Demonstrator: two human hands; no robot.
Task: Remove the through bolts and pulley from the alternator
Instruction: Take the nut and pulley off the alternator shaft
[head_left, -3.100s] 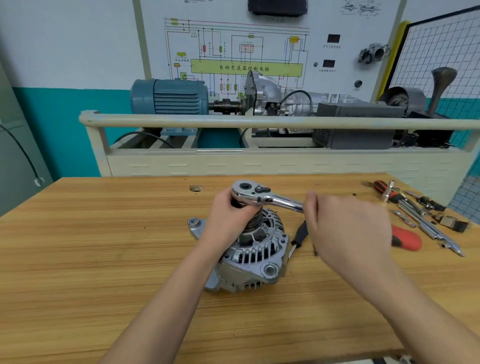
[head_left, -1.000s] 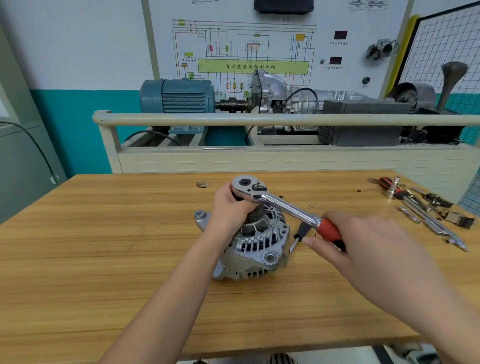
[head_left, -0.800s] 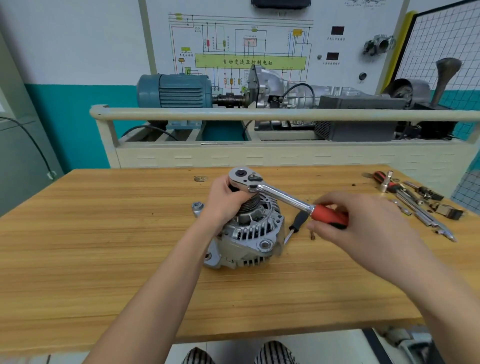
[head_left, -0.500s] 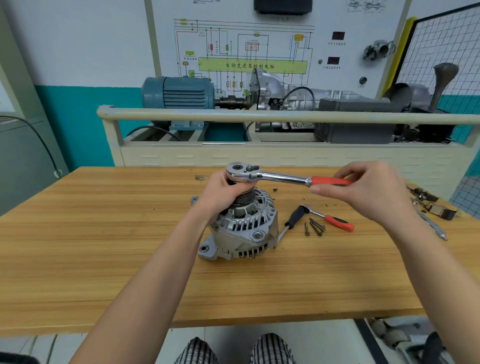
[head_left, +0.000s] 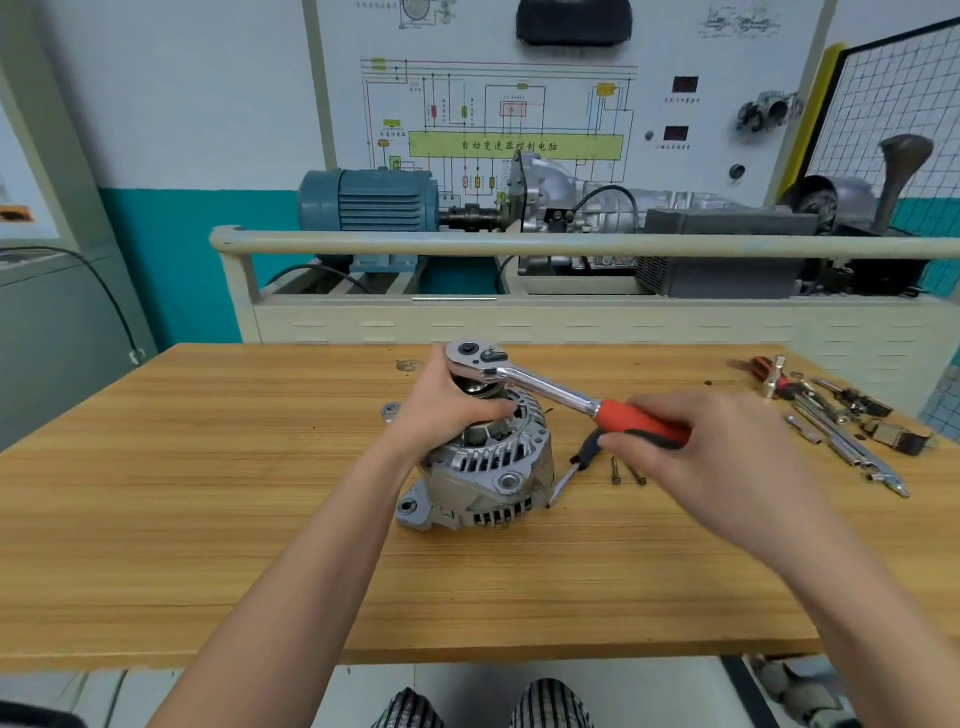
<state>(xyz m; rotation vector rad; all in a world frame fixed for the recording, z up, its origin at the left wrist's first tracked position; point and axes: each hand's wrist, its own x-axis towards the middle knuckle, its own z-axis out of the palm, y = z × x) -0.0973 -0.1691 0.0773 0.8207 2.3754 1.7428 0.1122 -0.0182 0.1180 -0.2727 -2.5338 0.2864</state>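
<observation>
One ribbed cast-aluminium alternator (head_left: 483, 467) stands mid-way on the wood-grain table (head_left: 208, 519). The left hand (head_left: 447, 410) clenches its grooved pulley (head_left: 475, 389). The right hand (head_left: 711, 452) grasps the red handle of one chrome ratchet wrench (head_left: 545, 387), whose head sits on the pulley. Two removed bolts (head_left: 626, 472) lie beside one screwdriver (head_left: 574, 470).

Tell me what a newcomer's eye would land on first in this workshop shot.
First, the silver alternator at the middle of the wooden bench, with the left hand gripping its top and the right hand holding the red-handled ratchet seated on it. Next, the blue electric motor behind the rail, under a wiring diagram board.
</observation>
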